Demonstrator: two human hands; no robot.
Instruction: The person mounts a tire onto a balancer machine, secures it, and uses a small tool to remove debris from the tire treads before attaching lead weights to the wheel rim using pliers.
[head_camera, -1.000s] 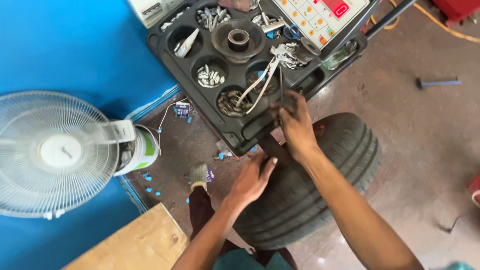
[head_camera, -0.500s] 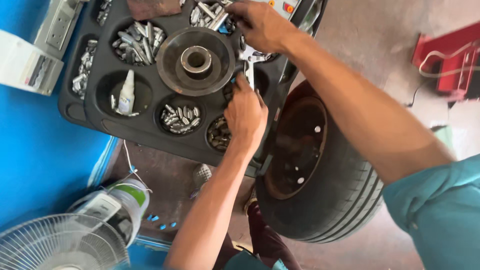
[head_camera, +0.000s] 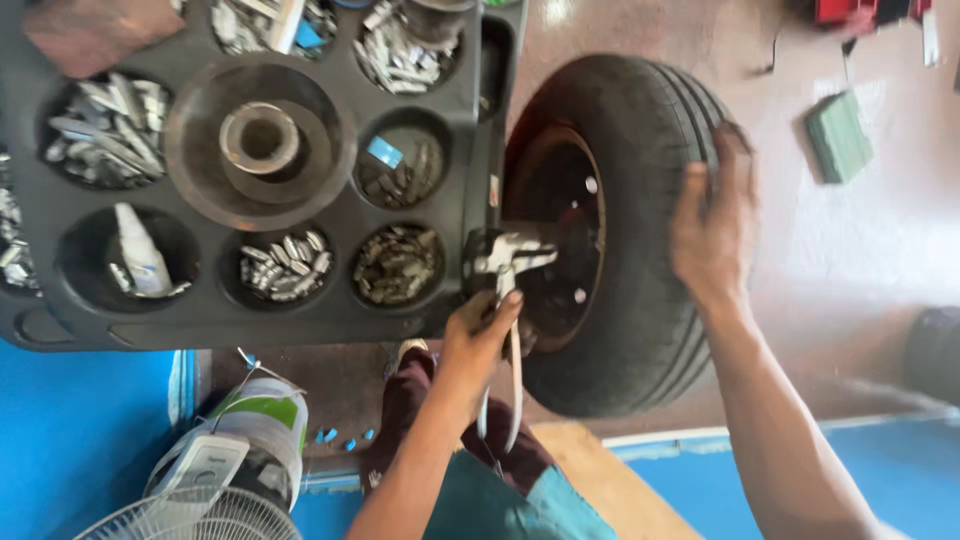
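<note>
The left hand (head_camera: 478, 335) is clamped on a metal tool (head_camera: 505, 265) at the wheel hub. At three o'clock from it, the right hand (head_camera: 712, 232) lies spread on the tyre (head_camera: 640, 300) tread. A black tray (head_camera: 300, 325) of small metal parts sits at nine o'clock.

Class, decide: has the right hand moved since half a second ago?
Yes. The right hand left the black tray and now rests on the tyre tread.

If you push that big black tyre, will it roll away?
Probably it would spin rather than roll off: the tyre seems mounted on the machine. It looks heavy, thick rubber around a metal rim. The right hand rests on its grooved tread, likely not slippery.
</note>
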